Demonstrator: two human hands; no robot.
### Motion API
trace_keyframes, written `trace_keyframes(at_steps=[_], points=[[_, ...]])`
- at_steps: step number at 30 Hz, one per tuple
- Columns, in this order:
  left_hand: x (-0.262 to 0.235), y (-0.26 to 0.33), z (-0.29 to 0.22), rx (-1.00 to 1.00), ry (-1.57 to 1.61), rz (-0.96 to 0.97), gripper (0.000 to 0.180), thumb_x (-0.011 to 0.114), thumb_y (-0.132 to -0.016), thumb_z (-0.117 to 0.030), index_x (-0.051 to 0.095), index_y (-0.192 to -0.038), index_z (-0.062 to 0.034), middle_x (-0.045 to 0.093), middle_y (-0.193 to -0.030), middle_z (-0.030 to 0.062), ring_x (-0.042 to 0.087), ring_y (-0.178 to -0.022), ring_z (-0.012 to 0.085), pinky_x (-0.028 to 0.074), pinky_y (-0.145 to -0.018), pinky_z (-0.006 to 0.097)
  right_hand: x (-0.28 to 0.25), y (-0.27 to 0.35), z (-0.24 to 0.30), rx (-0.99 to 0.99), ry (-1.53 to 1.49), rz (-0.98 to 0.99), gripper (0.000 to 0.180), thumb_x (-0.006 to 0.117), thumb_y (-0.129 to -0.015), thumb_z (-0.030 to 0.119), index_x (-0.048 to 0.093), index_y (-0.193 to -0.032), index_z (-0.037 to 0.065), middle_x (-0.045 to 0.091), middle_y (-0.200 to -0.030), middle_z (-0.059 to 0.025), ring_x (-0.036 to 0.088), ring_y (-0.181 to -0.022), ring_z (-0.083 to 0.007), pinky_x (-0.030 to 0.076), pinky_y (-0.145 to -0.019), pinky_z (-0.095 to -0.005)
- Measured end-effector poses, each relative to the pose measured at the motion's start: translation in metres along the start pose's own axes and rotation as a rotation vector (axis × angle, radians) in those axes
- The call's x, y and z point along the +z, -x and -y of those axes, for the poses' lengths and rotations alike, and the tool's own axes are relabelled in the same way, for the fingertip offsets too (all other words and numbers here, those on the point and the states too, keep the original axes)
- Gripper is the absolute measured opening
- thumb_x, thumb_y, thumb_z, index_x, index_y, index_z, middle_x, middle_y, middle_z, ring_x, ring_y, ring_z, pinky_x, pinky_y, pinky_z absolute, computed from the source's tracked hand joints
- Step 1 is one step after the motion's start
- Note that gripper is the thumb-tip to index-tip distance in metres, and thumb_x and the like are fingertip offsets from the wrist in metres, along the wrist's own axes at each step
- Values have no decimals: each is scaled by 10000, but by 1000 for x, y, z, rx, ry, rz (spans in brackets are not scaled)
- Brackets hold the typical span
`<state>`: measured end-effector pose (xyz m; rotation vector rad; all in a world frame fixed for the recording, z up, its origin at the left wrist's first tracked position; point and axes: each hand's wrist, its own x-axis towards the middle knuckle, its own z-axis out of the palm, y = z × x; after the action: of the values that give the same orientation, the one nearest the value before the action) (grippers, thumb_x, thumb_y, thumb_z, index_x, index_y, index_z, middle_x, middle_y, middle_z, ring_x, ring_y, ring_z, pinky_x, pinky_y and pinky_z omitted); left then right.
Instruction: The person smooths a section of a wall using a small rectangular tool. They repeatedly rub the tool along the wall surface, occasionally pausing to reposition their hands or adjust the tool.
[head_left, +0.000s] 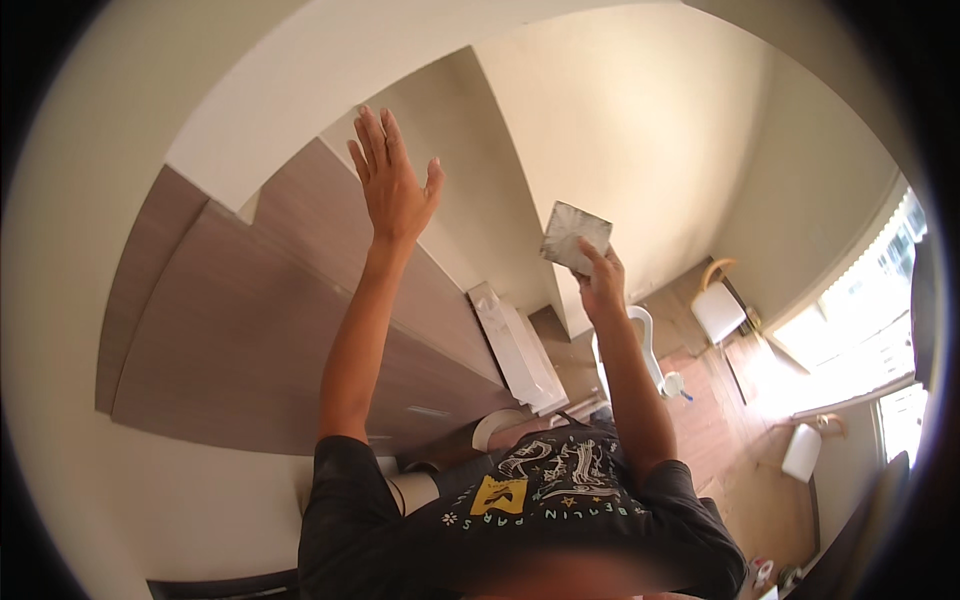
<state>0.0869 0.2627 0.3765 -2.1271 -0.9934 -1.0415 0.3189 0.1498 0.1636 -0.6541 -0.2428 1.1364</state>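
Note:
My left hand (392, 190) is raised with its palm away from me, fingers stretched out and thumb apart. It holds nothing and is near the beige wall and the pale overhead edge; whether its fingertips touch them I cannot tell. My right hand (603, 285) grips a square grey-white pad (577, 232), thumb on the near face and the other fingers mostly hidden behind. The pad looks dusty and streaked, with darker edges, like a sanding block. Behind it is the pale wall (640, 110), and contact between the two cannot be made out.
Tall brown wood-grain doors (270, 310) stand at the left. Below my arms are a long white box-like ledge (515, 345) and a white curved frame (645, 330). Two white-seated chairs (718, 310) stand on the wooden floor (700, 400) near a bright window (860, 300) at the right.

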Motion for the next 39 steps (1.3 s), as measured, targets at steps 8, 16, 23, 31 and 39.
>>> trace_keyframes(at_steps=[8, 16, 23, 31, 39], points=[[29, 119, -93, -784, 1295, 796, 585, 739, -1017, -379, 584, -1410, 25, 768, -1114, 124, 774, -851, 184, 554, -686, 288, 9, 24, 6, 58, 7, 101, 422, 701, -980, 37, 555, -1361, -70, 668, -1333, -197, 680, -1211, -307, 560, -1062, -457], [20, 136, -76, -943, 1353, 468, 270, 744, -1020, -210, 734, -1150, 27, 764, -976, 68, 734, -716, 134, 508, -609, 240, -2, 10, 11, 390, -105, 572, 521, 678, -1010, 193, 516, -1450, -36, 659, -1367, -164, 641, -1277, -284, 526, -1095, -444], [-6, 114, -54, -798, 1227, 499, 220, 725, -1022, -173, 750, -1118, 23, 764, -990, 69, 709, -724, 125, 506, -640, 252, 53, 0, 36, 286, 683, 864, 549, 641, -1055, 335, 554, -1461, -24, 617, -1427, -149, 604, -1325, -237, 501, -1106, -411], [-84, 54, 51, -297, 149, -412, 383, 750, -967, -148, 649, -1322, -46, 670, -1271, 162, 623, -1190, 330, 506, -992, 453, 182, -63, 145, -1802, 1344, 954, 577, 603, -906, 8, 632, -1460, 167, 558, -1563, -36, 546, -1400, -269, 461, -1101, -459], [-149, 20, 159, -99, -492, -624, 531, 753, -902, -197, 561, -1369, -34, 620, -1315, 148, 548, -1242, 358, 414, -1077, 519, 250, -159, 225, -2429, 1708, 1007, 643, 672, -916, 65, 573, -1522, 258, 439, -1659, 98, 460, -1487, -191, 397, -1206, -442]])
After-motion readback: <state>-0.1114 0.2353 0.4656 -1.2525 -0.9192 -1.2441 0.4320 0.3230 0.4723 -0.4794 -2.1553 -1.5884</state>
